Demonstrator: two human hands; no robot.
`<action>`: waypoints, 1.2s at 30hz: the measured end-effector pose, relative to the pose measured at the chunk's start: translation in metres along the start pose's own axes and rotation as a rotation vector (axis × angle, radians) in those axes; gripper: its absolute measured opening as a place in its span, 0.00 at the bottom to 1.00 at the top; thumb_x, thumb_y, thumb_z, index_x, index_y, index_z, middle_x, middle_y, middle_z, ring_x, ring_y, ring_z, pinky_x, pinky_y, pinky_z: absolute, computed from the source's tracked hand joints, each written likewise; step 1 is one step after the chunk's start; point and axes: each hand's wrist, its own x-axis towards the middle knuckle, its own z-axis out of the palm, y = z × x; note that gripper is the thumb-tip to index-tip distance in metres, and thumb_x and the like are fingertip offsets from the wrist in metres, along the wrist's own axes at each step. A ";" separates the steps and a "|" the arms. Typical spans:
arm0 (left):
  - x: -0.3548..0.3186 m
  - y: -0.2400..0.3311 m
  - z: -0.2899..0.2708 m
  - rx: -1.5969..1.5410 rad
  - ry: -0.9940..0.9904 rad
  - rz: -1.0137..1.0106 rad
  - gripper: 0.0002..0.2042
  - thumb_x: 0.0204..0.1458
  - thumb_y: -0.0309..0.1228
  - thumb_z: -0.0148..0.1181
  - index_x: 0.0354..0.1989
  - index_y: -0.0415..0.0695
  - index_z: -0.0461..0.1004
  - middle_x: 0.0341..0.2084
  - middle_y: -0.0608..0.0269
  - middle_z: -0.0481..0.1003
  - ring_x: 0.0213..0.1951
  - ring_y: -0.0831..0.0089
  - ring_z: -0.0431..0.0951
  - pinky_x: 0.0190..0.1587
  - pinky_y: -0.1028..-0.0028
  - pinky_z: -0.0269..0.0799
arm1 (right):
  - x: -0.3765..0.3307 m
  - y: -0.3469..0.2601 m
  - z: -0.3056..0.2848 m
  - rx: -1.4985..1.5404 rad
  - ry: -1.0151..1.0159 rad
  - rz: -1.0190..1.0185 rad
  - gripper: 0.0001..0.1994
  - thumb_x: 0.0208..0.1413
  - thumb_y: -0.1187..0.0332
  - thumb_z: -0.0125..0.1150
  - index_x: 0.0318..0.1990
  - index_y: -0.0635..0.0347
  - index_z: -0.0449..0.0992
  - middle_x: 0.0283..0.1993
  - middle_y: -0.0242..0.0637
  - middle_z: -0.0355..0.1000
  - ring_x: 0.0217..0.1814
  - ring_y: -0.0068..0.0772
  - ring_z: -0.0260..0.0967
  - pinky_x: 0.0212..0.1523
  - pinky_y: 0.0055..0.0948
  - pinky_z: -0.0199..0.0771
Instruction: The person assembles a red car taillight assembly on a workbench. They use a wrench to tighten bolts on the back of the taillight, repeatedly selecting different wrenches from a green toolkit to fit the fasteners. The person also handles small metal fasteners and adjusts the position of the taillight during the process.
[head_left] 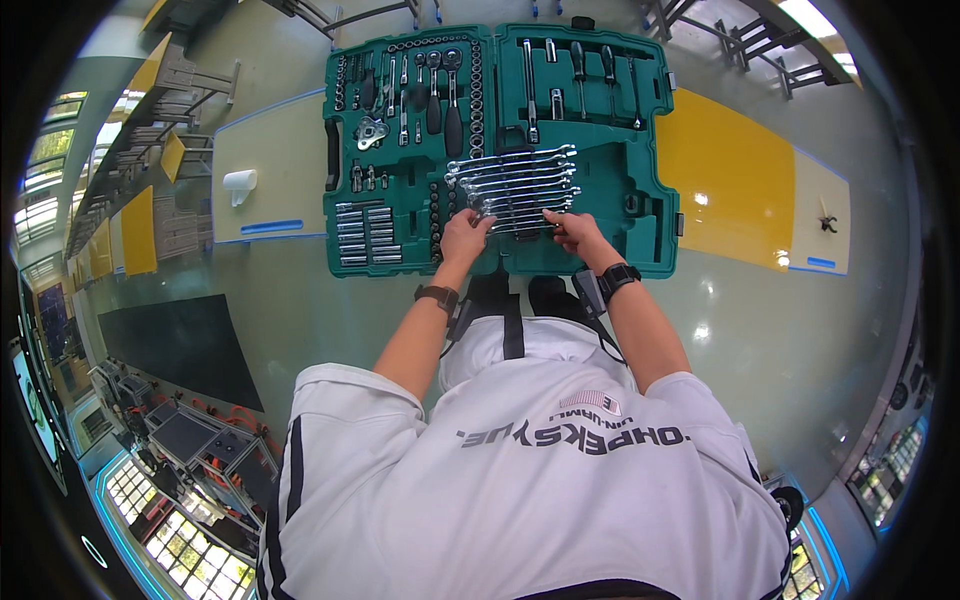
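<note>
A set of several chrome combination wrenches lies in a row, held together by a dark rack, over the middle of an open green tool case. My left hand pinches the left end of the nearest wrenches. With fingers closed, my right hand grips their right end. Ratchet handles, sockets and a bit holder sit in the case's left half. Screwdrivers and a long extension bar lie in the right half.
The case rests on a table with a yellow panel at right and a pale panel at left. A white cup-like object stands at left; a small black object lies far right. A dark mat covers some floor.
</note>
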 end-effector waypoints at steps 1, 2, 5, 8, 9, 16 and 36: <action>0.001 0.002 -0.001 0.019 0.000 0.004 0.24 0.46 0.50 0.67 0.35 0.38 0.78 0.33 0.51 0.79 0.36 0.57 0.79 0.40 0.62 0.72 | 0.000 -0.001 0.000 0.004 -0.006 0.002 0.22 0.45 0.51 0.75 0.33 0.62 0.75 0.27 0.30 0.71 0.26 0.22 0.70 0.23 0.22 0.64; 0.001 0.002 -0.004 0.015 -0.021 -0.013 0.24 0.46 0.50 0.66 0.36 0.38 0.78 0.34 0.50 0.79 0.37 0.56 0.79 0.41 0.61 0.72 | 0.000 0.000 0.000 0.003 -0.023 0.010 0.22 0.46 0.51 0.75 0.33 0.61 0.75 0.28 0.30 0.72 0.27 0.21 0.70 0.24 0.22 0.65; 0.001 -0.003 -0.005 0.011 -0.056 -0.047 0.25 0.47 0.51 0.66 0.37 0.38 0.78 0.35 0.50 0.79 0.38 0.55 0.79 0.42 0.61 0.73 | -0.003 -0.002 -0.001 -0.010 -0.082 0.025 0.22 0.47 0.50 0.74 0.36 0.60 0.75 0.30 0.29 0.74 0.28 0.21 0.71 0.26 0.22 0.67; -0.002 -0.012 -0.001 -0.011 -0.039 -0.056 0.25 0.46 0.51 0.67 0.39 0.37 0.78 0.33 0.51 0.79 0.37 0.58 0.79 0.41 0.63 0.73 | 0.001 0.005 -0.003 -0.028 -0.109 -0.002 0.22 0.48 0.49 0.73 0.37 0.58 0.76 0.33 0.29 0.76 0.28 0.20 0.71 0.27 0.22 0.68; -0.005 -0.016 0.001 -0.037 -0.031 -0.067 0.25 0.45 0.50 0.68 0.39 0.37 0.78 0.33 0.52 0.79 0.36 0.60 0.79 0.40 0.64 0.73 | 0.001 0.009 0.000 -0.029 -0.093 -0.030 0.22 0.48 0.49 0.72 0.38 0.58 0.76 0.34 0.29 0.76 0.28 0.19 0.70 0.27 0.22 0.68; -0.022 -0.012 0.005 -0.135 -0.041 -0.180 0.26 0.39 0.43 0.74 0.43 0.38 0.78 0.34 0.54 0.80 0.38 0.63 0.81 0.43 0.66 0.74 | -0.002 0.028 0.009 0.091 -0.056 -0.223 0.21 0.50 0.51 0.70 0.39 0.61 0.76 0.35 0.30 0.77 0.27 0.19 0.68 0.26 0.20 0.68; -0.018 0.002 0.014 0.080 0.054 -0.235 0.22 0.41 0.49 0.72 0.29 0.38 0.81 0.30 0.49 0.81 0.36 0.56 0.81 0.43 0.64 0.73 | -0.002 0.047 0.040 0.019 0.317 -0.406 0.20 0.42 0.52 0.72 0.34 0.61 0.80 0.33 0.41 0.79 0.38 0.45 0.77 0.40 0.40 0.74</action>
